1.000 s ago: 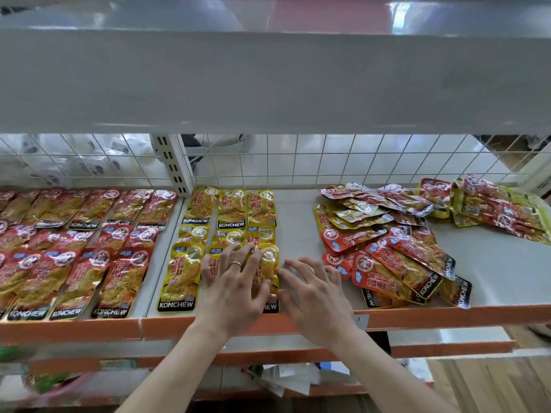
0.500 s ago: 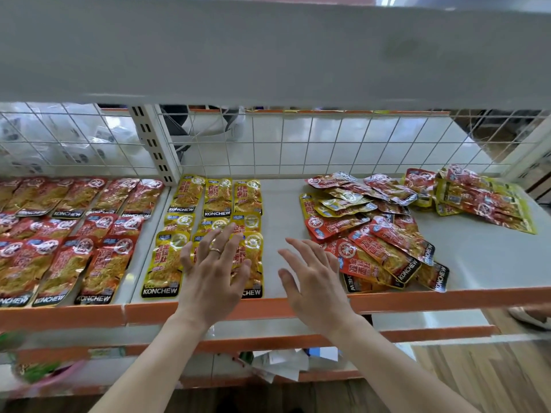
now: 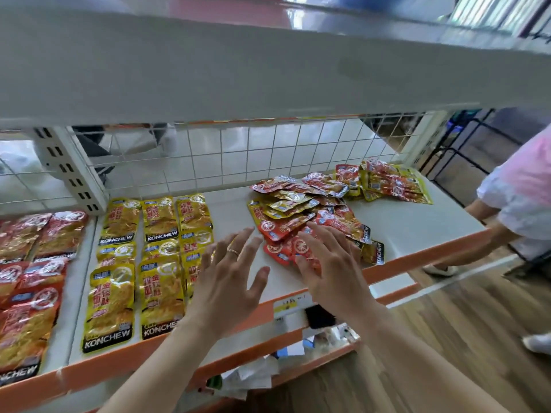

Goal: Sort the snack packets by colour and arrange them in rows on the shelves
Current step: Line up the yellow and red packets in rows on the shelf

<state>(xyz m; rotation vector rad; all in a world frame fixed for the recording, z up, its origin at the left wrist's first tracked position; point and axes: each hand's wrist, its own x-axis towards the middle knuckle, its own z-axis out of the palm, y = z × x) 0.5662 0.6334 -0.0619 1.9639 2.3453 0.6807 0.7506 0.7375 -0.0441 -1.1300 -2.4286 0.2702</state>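
Grip loose and empty on both sides, left hand (image 3: 229, 281) and right hand (image 3: 331, 269) spread-fingered over the shelf (image 3: 417, 228), the right above the near edge of the unsorted pile (image 3: 298, 216) at 1 o'clock, probably to pick a packet for the yellow rows (image 3: 158, 263) at 9 o'clock

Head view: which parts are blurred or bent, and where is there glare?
In the head view, the upper shelf is bowed by the wide lens and soft, with bright glare on its top; the person at the right edge is smeared; the yellow packets shine lightly yet their print reads; the left hand and right hand look fairly sharp.
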